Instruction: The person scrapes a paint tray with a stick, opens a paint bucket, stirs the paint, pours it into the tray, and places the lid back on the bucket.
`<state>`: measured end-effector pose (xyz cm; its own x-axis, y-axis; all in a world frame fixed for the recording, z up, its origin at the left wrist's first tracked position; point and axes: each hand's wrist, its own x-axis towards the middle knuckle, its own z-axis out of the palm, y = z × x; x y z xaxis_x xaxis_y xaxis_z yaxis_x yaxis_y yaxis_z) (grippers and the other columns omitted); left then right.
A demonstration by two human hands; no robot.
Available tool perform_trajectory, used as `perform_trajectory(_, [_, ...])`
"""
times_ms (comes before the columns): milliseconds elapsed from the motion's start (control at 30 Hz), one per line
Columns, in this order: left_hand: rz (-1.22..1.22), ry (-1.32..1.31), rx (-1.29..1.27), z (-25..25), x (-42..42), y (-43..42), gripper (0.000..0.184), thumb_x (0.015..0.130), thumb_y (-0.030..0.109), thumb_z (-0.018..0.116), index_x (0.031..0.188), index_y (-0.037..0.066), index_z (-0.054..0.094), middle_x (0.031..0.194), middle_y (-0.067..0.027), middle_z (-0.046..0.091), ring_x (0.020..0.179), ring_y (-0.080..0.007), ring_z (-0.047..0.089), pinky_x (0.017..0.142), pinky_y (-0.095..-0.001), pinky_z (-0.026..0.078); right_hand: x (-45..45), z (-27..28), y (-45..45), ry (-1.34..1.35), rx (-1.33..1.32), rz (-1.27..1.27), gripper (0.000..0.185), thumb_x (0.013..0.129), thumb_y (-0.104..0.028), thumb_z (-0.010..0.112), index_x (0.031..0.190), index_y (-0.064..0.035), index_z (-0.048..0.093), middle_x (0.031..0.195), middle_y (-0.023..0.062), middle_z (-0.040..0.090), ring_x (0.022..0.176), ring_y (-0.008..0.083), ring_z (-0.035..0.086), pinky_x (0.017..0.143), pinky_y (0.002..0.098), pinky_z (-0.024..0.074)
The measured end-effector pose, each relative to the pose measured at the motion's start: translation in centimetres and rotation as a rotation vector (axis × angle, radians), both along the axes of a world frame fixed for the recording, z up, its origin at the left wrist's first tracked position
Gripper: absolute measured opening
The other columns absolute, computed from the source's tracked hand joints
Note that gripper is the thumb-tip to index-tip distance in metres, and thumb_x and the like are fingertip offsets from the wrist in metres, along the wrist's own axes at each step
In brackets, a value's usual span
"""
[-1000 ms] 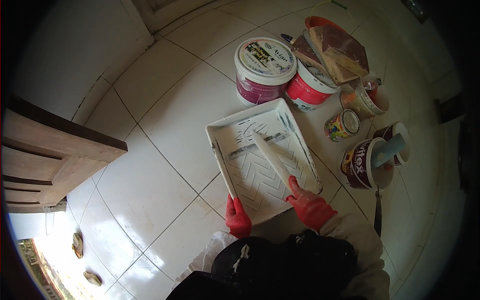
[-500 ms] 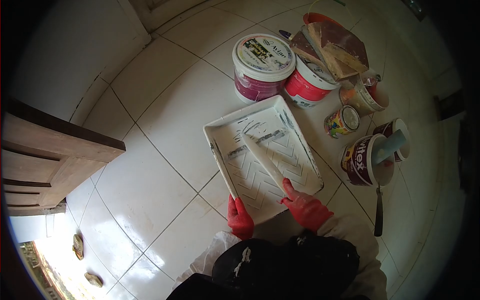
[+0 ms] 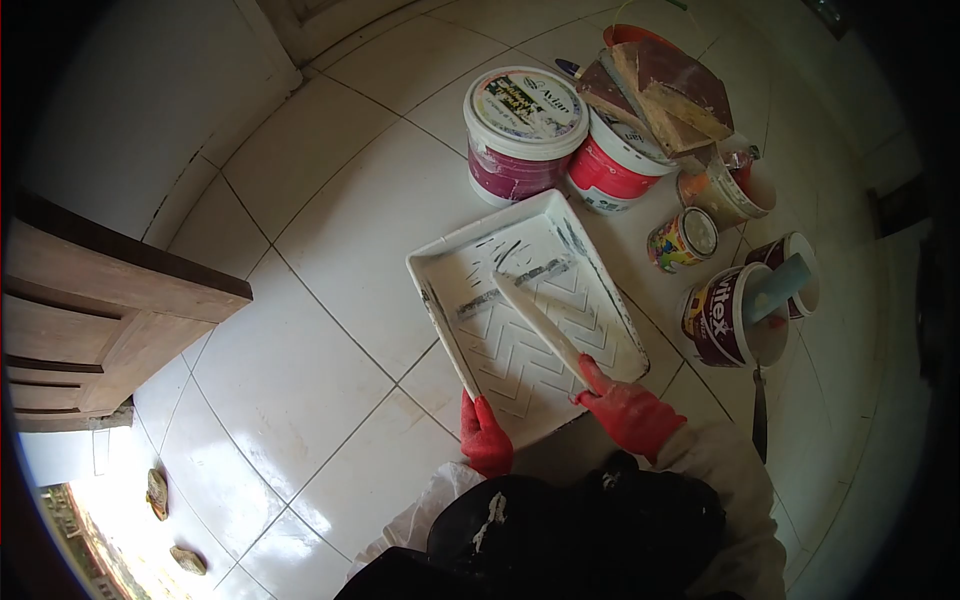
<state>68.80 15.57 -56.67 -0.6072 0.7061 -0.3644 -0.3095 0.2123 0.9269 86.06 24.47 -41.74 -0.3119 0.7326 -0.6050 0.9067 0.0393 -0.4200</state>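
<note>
A white paint tray [image 3: 470, 352] with a ribbed, zigzag-patterned bed and dark streaks lies on the tiled floor in front of me. My left hand [image 3: 485, 438], in a red glove, grips the tray's near left rim. In my red-gloved right hand [image 3: 632, 412] is a long white paint-coated stick [image 3: 540, 325], held at its near end. It slants over the tray, its far tip close to the dark streak across the bed. I cannot tell whether the tip touches the tray.
Beyond the tray stand a lidded purple-and-white paint bucket [image 3: 525, 135] and a red one [image 3: 612, 165] with wooden blocks [image 3: 680, 95] on top. To the right are a small paint can [image 3: 683, 240] and a tilted Vitex bucket [image 3: 722, 315]. A wooden door [image 3: 120, 310] is at left.
My right hand has shifted a little to the right, and the stick's tip has slid slightly right over the tray. My left hand stays on the rim.
</note>
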Motion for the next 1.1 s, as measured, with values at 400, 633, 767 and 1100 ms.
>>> perform_trajectory(400, [-0.016,-0.002,-0.034,0.6,0.3,0.1,0.041,0.102,0.019,0.045,0.139,0.001,0.048,0.127,-0.0125,0.061,0.118,-0.0193,0.056,0.100,-0.0304,0.042,1.6,5.2,4.8,-0.219,-0.088,0.091,0.056,0.098,-0.034,0.049,0.145,-0.0132,0.029,0.088,0.0267,0.063,0.086,0.0446,0.062,0.072,0.0501,0.0480])
perform_trajectory(633, [-0.049,0.069,-0.023,0.7,0.5,-0.8,0.045,0.103,0.025,0.045,0.140,0.000,0.046,0.129,-0.0107,0.059,0.119,-0.0192,0.053,0.101,-0.0304,0.039,1.6,6.3,3.8,-0.257,-0.127,0.121,0.053,0.098,-0.034,0.050,0.143,-0.0171,0.029,0.088,0.0240,0.064,0.084,0.0449,0.062,0.071,0.0503,0.0479])
perform_trajectory(767, [-0.015,0.078,-0.079,0.6,0.2,0.1,0.043,0.102,0.022,0.046,0.139,0.001,0.047,0.128,-0.0116,0.061,0.118,-0.0187,0.055,0.100,-0.0302,0.041,0.4,3.8,4.9,-0.067,0.000,0.096,0.051,0.098,-0.036,0.049,0.142,-0.0189,0.030,0.088,0.0236,0.064,0.084,0.0444,0.062,0.071,0.0500,0.0479])
perform_trajectory(1100, [0.039,0.040,-0.060,-1.2,0.2,-0.1,0.042,0.102,0.020,0.045,0.139,0.002,0.048,0.126,-0.0130,0.062,0.117,-0.0205,0.057,0.099,-0.0309,0.042,1.5,5.9,3.3,-0.178,-0.050,0.040,0.050,0.098,-0.034,0.050,0.140,-0.0120,0.033,0.092,0.0242,0.064,0.084,0.0439,0.062,0.072,0.0496,0.0474])
